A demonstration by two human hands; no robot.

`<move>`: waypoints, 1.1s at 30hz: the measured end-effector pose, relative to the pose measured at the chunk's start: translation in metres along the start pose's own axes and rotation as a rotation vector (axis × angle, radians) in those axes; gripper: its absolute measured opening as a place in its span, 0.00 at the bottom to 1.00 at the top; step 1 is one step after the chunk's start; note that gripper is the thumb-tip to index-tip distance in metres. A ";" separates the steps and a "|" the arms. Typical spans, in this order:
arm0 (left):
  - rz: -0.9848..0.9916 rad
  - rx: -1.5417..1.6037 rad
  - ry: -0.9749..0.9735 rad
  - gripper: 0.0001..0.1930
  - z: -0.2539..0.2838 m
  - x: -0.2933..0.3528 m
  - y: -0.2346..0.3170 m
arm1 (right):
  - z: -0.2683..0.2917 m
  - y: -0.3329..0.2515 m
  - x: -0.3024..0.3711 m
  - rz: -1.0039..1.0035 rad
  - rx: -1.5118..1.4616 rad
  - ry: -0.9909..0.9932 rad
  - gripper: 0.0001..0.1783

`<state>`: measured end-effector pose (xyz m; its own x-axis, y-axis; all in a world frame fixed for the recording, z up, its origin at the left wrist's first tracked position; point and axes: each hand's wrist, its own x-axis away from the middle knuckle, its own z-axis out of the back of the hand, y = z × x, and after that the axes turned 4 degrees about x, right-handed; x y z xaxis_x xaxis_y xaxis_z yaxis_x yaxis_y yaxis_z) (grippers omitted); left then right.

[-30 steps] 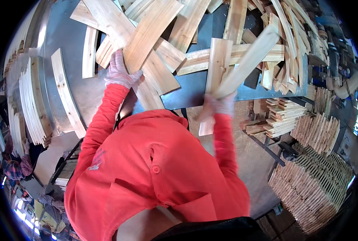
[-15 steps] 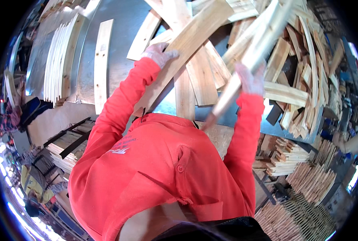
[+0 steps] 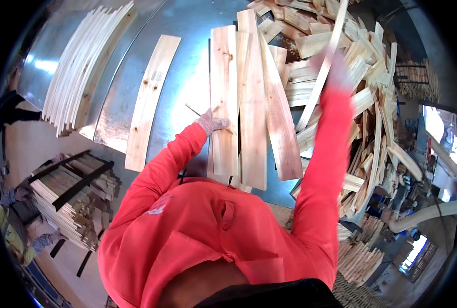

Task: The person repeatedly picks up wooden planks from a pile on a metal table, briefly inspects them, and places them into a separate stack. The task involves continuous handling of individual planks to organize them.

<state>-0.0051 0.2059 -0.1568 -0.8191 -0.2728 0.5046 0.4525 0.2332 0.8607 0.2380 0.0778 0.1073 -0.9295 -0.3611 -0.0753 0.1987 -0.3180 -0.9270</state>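
Observation:
My gloved left hand (image 3: 210,123) grips the left edge of a pale wooden board (image 3: 224,66), with its thumb on the face and the other fingers mostly hidden. That board lies lengthwise in front of me, beside and partly over other boards (image 3: 254,113). A reddish board (image 3: 281,128) lies slanted to their right. Over the pile on the right, my right hand (image 3: 335,72) is smeared by motion. It is closed on a long narrow board (image 3: 321,77), seen nearly edge-on and tilted.
A single knotted board (image 3: 151,102) lies left on the metal table (image 3: 192,56). Farther left stands a row of boards on edge (image 3: 85,66). A jumbled heap of offcuts (image 3: 362,56) covers the right side. Stacked boards (image 3: 69,200) sit below at left, with a person's sleeve (image 3: 13,231) near them.
My right hand has swung the narrow board up and away over the heap. My left hand now holds a board lying straighter, where it held a slanted one. The view has shifted.

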 end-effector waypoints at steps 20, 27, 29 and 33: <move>0.380 0.838 0.331 0.27 0.037 -0.028 0.037 | -0.158 0.213 0.251 -0.561 -1.063 -0.501 0.38; 0.025 0.052 0.437 0.37 0.007 0.055 0.015 | -0.131 0.178 0.267 -0.558 -0.954 -0.700 0.46; -0.067 -0.205 0.319 0.43 -0.002 0.083 0.027 | -0.129 0.165 0.269 -0.466 -0.955 -0.777 0.46; 0.073 0.395 -0.020 0.40 0.037 0.087 0.001 | -0.129 0.135 0.289 -0.456 -0.967 -0.712 0.50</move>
<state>-0.0886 0.2168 -0.1148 -0.7983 -0.2246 0.5588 0.3428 0.5934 0.7283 -0.0443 0.0438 -0.0867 -0.4242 -0.8698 0.2519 -0.6752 0.1185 -0.7280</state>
